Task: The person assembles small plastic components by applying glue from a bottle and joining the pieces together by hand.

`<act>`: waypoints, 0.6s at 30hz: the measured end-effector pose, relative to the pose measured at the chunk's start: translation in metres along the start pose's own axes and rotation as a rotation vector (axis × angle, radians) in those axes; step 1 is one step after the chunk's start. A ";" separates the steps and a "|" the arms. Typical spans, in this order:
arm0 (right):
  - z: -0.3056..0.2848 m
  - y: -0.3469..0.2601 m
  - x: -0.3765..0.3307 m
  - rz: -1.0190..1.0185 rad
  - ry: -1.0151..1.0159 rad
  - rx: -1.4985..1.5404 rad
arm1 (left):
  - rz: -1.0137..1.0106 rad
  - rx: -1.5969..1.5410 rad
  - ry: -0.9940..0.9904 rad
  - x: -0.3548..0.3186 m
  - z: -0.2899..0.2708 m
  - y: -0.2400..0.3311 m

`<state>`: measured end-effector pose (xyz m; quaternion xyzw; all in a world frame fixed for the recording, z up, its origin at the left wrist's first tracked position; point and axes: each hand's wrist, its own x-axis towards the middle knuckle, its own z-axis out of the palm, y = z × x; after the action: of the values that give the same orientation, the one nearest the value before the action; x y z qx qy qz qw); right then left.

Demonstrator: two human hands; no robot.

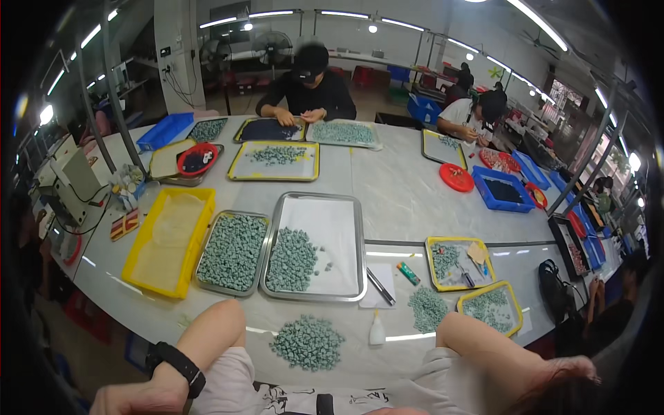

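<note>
Both my arms are bent at the elbows over the near edge of the table. My left hand (138, 400), below a black wristwatch (176, 370), is cut off by the lower edge, so its fingers are hidden. Out at the lower right is my right hand (570, 373), foreshortened and blurred, with its fingers unclear. I see nothing held in either. Between my arms lies a loose pile of small grey-green stones (308, 342), with a small white squeeze bottle (377, 330) standing right of it. Another stone pile (427, 309) lies near my right elbow.
Beyond are a steel tray (354, 228) partly filled with stones, a full stone tray (232, 252) and a yellow bin (135, 266). A pen (380, 286), a green lighter (408, 273) and yellow-rimmed trays (492, 266) lie rightward. Co-workers (308, 90) sit across the table.
</note>
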<state>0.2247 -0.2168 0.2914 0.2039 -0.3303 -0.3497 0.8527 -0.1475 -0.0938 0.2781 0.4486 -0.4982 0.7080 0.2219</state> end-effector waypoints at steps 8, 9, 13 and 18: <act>0.003 0.025 -0.033 -0.045 -0.942 -0.428 | 0.685 1.241 -0.189 -0.007 0.011 -0.064; -0.011 0.021 -0.029 -0.039 -1.018 -0.370 | 0.636 1.210 -0.259 -0.020 0.010 -0.075; -0.021 0.005 -0.029 -0.039 -1.189 -0.403 | 0.640 0.944 -0.348 -0.016 0.030 -0.095; 0.032 0.024 -0.081 0.374 -1.192 -0.075 | 0.011 0.732 -0.145 -0.036 0.011 -0.050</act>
<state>0.1698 -0.1449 0.2936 -0.1177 -0.7667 -0.2596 0.5753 -0.0871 -0.0792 0.2740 0.5447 -0.2287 0.8068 0.0070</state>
